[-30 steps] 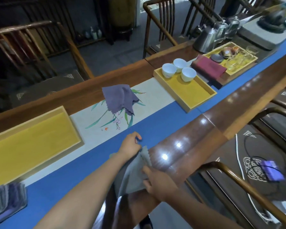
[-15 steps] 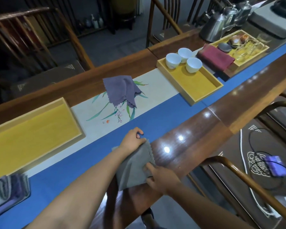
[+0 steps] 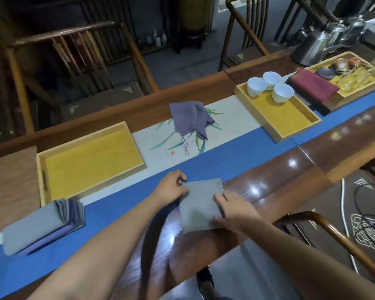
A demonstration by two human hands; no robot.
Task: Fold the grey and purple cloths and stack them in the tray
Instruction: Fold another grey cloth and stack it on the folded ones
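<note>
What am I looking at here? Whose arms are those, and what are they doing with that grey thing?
The camera sits on a person's head and looks down, so you see their own arms. Both hands are folding a grey cloth on the table's edge: the left hand pinches its far corner, the right hand grips its side. A crumpled purple cloth waits further back. An empty yellow tray lies to the left, with a pile of folded cloths in front of it. Another tray on the right holds three white cups.
</note>
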